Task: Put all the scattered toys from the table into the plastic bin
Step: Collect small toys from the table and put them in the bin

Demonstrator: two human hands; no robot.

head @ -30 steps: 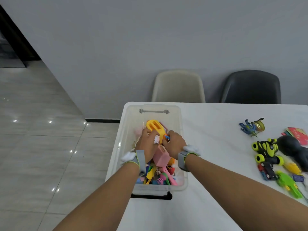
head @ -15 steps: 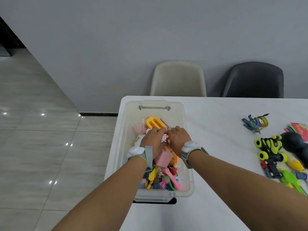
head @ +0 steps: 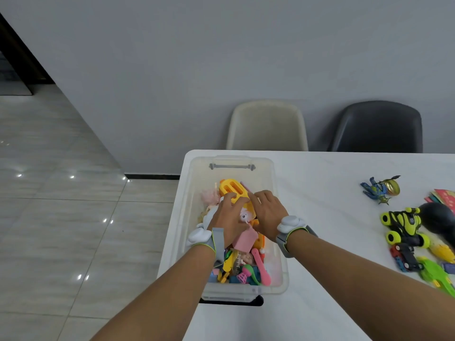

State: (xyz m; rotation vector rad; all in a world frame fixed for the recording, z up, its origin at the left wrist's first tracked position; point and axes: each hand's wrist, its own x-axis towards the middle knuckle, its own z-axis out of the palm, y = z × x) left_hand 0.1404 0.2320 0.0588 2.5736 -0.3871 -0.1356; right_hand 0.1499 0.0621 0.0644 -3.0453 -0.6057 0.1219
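Observation:
A clear plastic bin (head: 272, 178) stands at the left end of the white table (head: 320, 198), filled with several colourful toys. Both hands are inside it, fingers spread, resting on the pile. My left hand (head: 227, 217) lies over a yellow slotted toy (head: 230, 188). My right hand (head: 267, 212) touches the same toy from the right. A small pink-white figure (head: 244, 216) lies between them, above a pink block (head: 243, 239). On the table at the right lie a blue figure with a gold ball (head: 379, 190), a yellow-green car (head: 403, 227), a small red-blue car (head: 403, 259) and a green toy (head: 435, 274).
A black rounded object (head: 440, 222), a yellow toy (head: 443, 251) and red cards (head: 445, 196) sit at the right edge. A beige chair (head: 267, 126) and a dark chair (head: 376, 129) stand behind the table. The table's left edge drops to tiled floor (head: 73, 230).
My hands, pressed together over the toys before, have parted and spread their fingers. The small pink-white figure now shows between them.

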